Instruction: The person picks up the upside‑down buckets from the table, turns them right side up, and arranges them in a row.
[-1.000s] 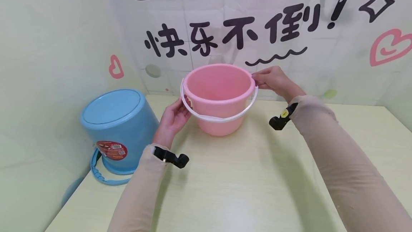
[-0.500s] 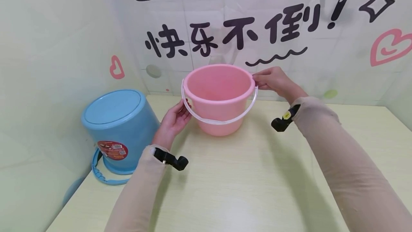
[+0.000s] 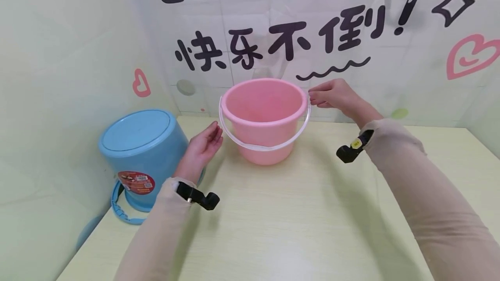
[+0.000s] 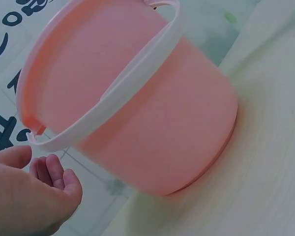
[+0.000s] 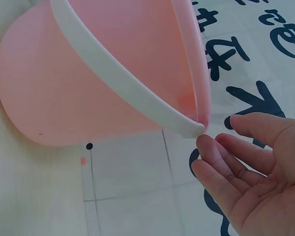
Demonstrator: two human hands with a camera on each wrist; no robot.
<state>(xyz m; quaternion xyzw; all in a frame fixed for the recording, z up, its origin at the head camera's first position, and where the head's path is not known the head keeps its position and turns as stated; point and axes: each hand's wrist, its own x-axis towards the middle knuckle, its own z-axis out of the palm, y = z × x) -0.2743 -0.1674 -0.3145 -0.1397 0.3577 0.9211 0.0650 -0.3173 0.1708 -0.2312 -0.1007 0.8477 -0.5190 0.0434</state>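
A pink bucket (image 3: 265, 135) stands upright on the table close to the back wall, its mouth facing up. Its white handle (image 3: 258, 147) hangs down across the front. To the left of the bucket is my left hand (image 3: 199, 148), fingers loosely bent and holding nothing; the left wrist view has the same hand (image 4: 37, 189) just below the handle's end. On the other side, my right hand (image 3: 337, 97) has its fingertips right by the rim. Seen from the right wrist, its fingers (image 5: 211, 152) are relaxed, beside the handle's pivot.
A blue bucket (image 3: 136, 133) sits upside down at the left of the table (image 3: 289, 224), a red label on its side. Its blue handle (image 3: 121, 214) lies on the tabletop. Behind, a white wall covering (image 3: 422, 68) carries black lettering and pink hearts.
My left hand has drawn away to the left from the pink bucket's side. My right hand has let go of the rim and shifted slightly right. The bucket stays in place.
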